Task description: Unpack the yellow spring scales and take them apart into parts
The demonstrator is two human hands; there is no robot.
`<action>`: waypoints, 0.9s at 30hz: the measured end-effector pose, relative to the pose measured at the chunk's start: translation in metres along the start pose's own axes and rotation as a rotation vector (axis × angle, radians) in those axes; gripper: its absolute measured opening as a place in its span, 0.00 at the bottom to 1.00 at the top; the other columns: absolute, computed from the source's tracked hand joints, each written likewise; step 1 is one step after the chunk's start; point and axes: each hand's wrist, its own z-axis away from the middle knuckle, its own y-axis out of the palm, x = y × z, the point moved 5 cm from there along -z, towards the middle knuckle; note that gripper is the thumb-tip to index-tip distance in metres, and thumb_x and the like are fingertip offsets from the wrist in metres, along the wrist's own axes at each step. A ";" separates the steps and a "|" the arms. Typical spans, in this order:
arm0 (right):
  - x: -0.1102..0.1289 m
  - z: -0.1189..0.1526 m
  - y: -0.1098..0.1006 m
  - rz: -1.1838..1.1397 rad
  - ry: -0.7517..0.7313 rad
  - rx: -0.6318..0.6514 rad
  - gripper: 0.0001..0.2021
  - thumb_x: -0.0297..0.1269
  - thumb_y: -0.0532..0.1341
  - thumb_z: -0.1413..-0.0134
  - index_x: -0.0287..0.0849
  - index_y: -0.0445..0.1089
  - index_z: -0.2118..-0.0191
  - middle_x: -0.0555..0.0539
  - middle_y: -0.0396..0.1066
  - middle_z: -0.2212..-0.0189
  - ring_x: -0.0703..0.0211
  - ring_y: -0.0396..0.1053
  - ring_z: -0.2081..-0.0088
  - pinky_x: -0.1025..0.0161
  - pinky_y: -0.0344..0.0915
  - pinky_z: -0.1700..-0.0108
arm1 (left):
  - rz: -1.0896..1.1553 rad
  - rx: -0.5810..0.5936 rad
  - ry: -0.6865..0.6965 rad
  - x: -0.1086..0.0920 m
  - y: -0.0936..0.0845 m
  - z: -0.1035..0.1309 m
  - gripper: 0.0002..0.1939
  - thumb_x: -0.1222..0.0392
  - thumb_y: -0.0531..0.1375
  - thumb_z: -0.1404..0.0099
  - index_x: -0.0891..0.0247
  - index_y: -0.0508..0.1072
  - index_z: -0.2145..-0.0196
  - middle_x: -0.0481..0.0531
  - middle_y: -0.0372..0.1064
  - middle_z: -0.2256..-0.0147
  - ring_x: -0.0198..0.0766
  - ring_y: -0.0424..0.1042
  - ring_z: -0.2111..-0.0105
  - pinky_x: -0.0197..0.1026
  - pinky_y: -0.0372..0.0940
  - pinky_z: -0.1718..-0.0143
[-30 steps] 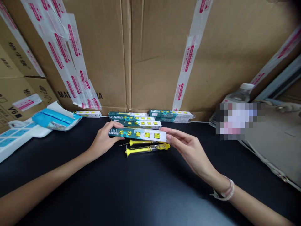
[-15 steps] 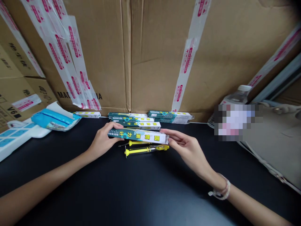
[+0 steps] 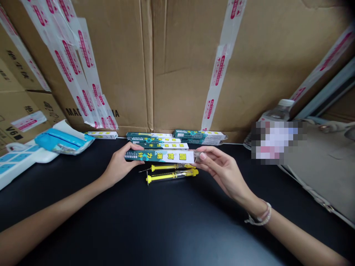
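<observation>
My left hand (image 3: 119, 162) grips the left end of a slim green-and-white spring scale box (image 3: 161, 156), thumb and fingers closed around it. The box is held level above the table, its yellow-lettered side facing me. At its right end my right hand (image 3: 222, 168) pinches a piece of clear plastic (image 3: 197, 156) that sticks out; whether this is a wrapper or an inner sleeve, I cannot tell. Below the box lie two yellow spring scales with clear tubes, the nearer spring scale (image 3: 172, 176) and the farther spring scale (image 3: 166, 167), their hooks to the left.
Similar boxes (image 3: 155, 140) lie behind, with a stack of boxes (image 3: 196, 137) to their right and another box (image 3: 102, 135) at left. A blue packet (image 3: 63, 140) rests by a power strip (image 3: 19, 160). A bottle (image 3: 277, 111) and beige bag (image 3: 321, 166) stand right. Cardboard (image 3: 180, 74) walls the back.
My right thumb has shifted onto the clear plastic at the box's end. The box has turned slightly level and moved a little left and up.
</observation>
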 end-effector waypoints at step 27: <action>-0.003 0.002 -0.001 0.474 -0.269 0.004 0.08 0.44 0.61 0.35 0.47 0.71 0.56 0.46 0.72 0.56 0.56 0.71 0.56 0.59 0.71 0.54 | -0.019 -0.027 -0.047 0.001 -0.003 0.000 0.16 0.50 0.69 0.43 0.58 0.72 0.61 0.53 0.76 0.55 0.50 0.74 0.51 0.60 0.65 0.43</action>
